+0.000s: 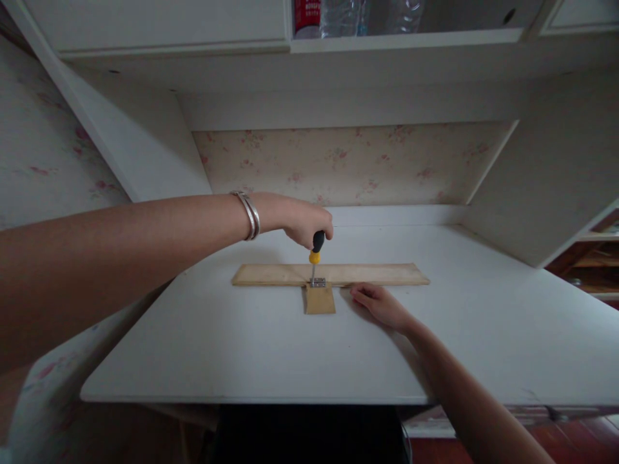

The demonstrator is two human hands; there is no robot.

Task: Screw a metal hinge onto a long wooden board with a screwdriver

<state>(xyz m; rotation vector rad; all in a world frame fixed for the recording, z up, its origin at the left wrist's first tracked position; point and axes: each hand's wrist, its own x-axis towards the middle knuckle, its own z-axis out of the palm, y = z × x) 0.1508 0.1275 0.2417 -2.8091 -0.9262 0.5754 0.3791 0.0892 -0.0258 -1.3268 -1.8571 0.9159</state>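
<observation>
My left hand is closed around the black and yellow handle of a screwdriver, which stands upright with its tip on a small metal hinge. The hinge joins a long flat wooden strip to a small wooden piece in front of it. My right hand lies on the white desk just right of the small piece, fingers loosely curled, touching the edge of the long strip. A silver bangle sits on my left wrist.
The desk sits in a white alcove with slanted side panels and a floral back wall. A shelf overhead holds plastic bottles and a red container. Wooden shelves show at the far right.
</observation>
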